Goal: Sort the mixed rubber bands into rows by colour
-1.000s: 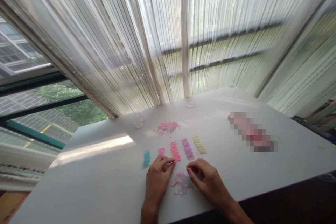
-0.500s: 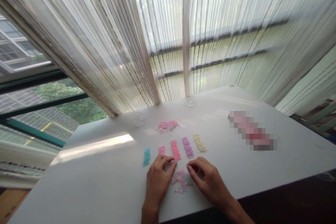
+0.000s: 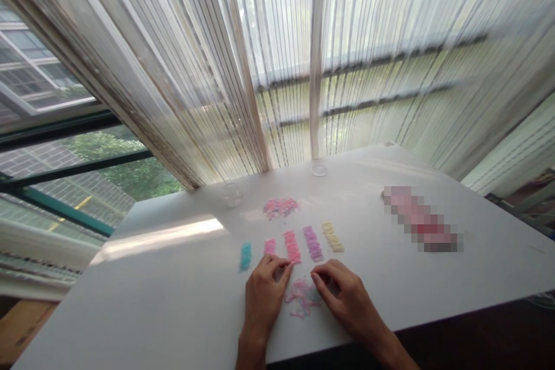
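Observation:
On the white table lie rows of small coloured pieces: teal (image 3: 245, 256), light pink (image 3: 270, 246), bright pink (image 3: 292, 246), purple (image 3: 313, 243) and yellow (image 3: 333, 237). My left hand (image 3: 266, 286) is at the lower end of the bright pink row, thumb and index fingertips together; whatever they pinch is too small to make out. My right hand (image 3: 342, 289) is beside a loose mixed pile (image 3: 299, 298), its thumb and index finger also pinched, the contents hidden. A second mixed pile (image 3: 281, 208) lies beyond the rows.
A clear container (image 3: 233, 195) and a clear round lid (image 3: 319, 169) stand near the table's (image 3: 173, 300) back edge. A pixelated pinkish object (image 3: 420, 219) lies on the right. String curtains (image 3: 286, 40) hang behind the table.
The view has shifted slightly, moving everything a little to the right. My left thumb and index fingertips have come together at the bright pink row; my right hand keeps nearly the same pose.

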`<state>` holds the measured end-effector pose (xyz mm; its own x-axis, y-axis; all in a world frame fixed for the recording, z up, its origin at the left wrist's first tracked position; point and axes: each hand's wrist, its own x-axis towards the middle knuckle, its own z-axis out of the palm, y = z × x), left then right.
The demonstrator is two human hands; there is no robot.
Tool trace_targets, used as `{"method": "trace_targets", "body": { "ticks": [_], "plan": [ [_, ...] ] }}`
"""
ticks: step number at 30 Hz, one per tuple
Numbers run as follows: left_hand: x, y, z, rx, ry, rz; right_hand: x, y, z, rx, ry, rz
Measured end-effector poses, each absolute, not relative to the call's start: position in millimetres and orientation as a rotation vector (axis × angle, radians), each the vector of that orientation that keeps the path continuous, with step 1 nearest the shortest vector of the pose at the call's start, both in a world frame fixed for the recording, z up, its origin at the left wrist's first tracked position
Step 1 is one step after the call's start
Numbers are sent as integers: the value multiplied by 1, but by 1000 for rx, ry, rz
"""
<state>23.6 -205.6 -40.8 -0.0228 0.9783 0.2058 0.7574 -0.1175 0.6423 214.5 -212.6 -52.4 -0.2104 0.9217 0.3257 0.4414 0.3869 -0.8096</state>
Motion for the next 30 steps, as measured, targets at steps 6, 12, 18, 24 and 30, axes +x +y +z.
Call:
{"method": "trace_targets", "body": {
  "ticks": [6, 12, 18, 24, 30],
  "plan": [
    [22, -205, -43, 1923, 1779, 991, 214, -212, -52, -1181, -1817, 723],
    [7, -219, -38, 1947, 1755, 1088, 215, -212, -51, -1182, -1811, 708],
    [-7, -247, -40, 2000, 1721, 899, 215, -213, -51, -1181, -1828, 701],
    [-3, -259, -42, 2099, 1718, 828, 215, -214, -49, -1190, -1851, 713],
    [8, -256, -43, 2180, 1693, 827, 216, -213, -51, -1150, -1946, 695]
  ]
}}
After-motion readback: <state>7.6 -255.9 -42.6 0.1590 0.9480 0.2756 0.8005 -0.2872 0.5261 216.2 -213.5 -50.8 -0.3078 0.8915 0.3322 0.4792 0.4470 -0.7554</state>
